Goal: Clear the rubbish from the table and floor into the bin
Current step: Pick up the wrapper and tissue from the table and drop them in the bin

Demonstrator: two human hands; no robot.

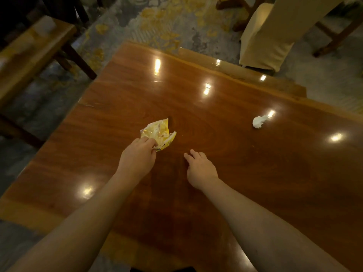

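On the glossy wooden table (225, 122), seen from the head camera, a crumpled yellow wrapper (158, 132) lies near the middle of the top, slightly toward the left. The left hand (138, 156) reaches forward over the wood and meets the wrapper's near edge; its fingertips (152, 144) are drawn together on the plastic, pinching the near corner, while the rest of the wrapper fans out beyond the knuckles, away from the person. The right hand (200, 168) is low over the table just to the right of the left one, apart from the wrapper, with its fingers loosely spread and curled a little, holding nothing. Whether its palm touches the wood cannot be told. A balled white tissue (258, 121) sits on the table well to the right of both hands and farther from the person, close to a bright lamp reflection. Beyond the far edge stands a chair in a cream cover (275, 36) on patterned carpet (172, 20), and a wooden bench (33, 50) stands off the table's left side.
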